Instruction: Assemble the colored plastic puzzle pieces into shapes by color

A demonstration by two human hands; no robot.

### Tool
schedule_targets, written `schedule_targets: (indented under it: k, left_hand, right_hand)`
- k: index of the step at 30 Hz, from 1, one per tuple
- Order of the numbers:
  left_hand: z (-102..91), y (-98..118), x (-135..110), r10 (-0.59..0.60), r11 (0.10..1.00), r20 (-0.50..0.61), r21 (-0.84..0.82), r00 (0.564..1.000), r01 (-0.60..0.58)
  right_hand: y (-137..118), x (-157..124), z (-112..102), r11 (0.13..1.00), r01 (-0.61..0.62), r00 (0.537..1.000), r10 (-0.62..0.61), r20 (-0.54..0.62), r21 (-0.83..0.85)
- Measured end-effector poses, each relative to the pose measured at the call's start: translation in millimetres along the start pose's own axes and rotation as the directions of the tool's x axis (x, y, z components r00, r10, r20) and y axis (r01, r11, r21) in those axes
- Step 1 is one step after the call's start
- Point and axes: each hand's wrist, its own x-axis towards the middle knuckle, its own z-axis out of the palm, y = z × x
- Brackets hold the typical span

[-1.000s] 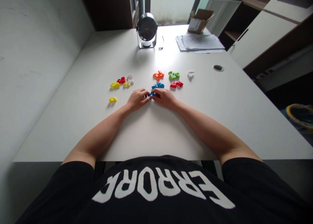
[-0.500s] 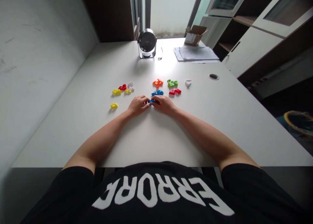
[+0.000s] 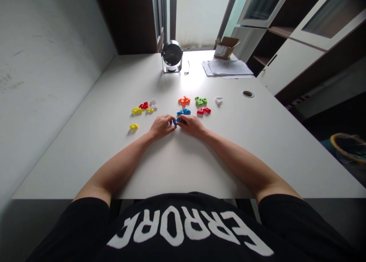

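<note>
1. Head-worn view has tilted upward since the earlier frames, so the desk fan (image 3: 172,55) sits lower in the picture; the left hand (image 3: 161,127) and right hand (image 3: 193,125) have barely shifted.
2. Both hands are closed narrowly, their fingertips meeting on a small blue plastic piece (image 3: 177,121) just above the white desk (image 3: 85,166). Which hand bears the grip cannot be told.
3. Handling (judged): the piece appears light, stiff and notched, and may slip on the smooth desk. Its outer edges offer the best pinch.
4. Layout, relative to the blue plastic piece: blue pieces (image 3: 183,112) lie just beyond it. Orange pieces (image 3: 184,100) lie farther beyond. Green pieces (image 3: 201,101), red pieces (image 3: 203,111) and a white piece (image 3: 219,100) lie beyond and rightward. Yellow pieces (image 3: 137,111) lie leftward, past the left hand.
</note>
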Motion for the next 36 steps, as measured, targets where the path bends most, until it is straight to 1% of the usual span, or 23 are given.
schedule_targets:
  k: [12, 17, 25, 33, 36]
  left_hand:
    - [2.4, 2.3, 0.0, 0.018, 0.998, -0.040, 0.059, 0.999, -0.016]
    - [2.5, 2.9, -0.5, 0.000, 0.998, -0.049, 0.065, 0.999, 0.003]
    - [3.3, 1.9, -0.9, 0.001, 0.999, -0.069, 0.053, 0.998, 0.002]
    - [2.9, 0.9, -1.0, 0.010, 1.000, -0.091, -0.023, 0.996, -0.012]
    - [2.7, 0.1, -0.5, 0.002, 1.000, -0.080, -0.018, 0.997, -0.004]
  right_hand:
    - [1.4, 0.3, 1.4, 0.999, -0.013, 1.000, 0.013, -0.005, 0.032]
    - [2.6, -0.2, 2.1, 0.998, -0.023, 1.000, 0.024, -0.011, 0.055]
    - [-0.1, 0.8, -0.3, 0.997, -0.068, 0.998, 0.068, -0.014, 0.041]
    - [-2.8, -0.3, -1.0, 0.999, -0.044, 0.999, 0.044, -0.004, 0.025]
    - [-3.9, -0.7, -1.8, 0.999, -0.030, 1.000, 0.030, 0.007, 0.021]
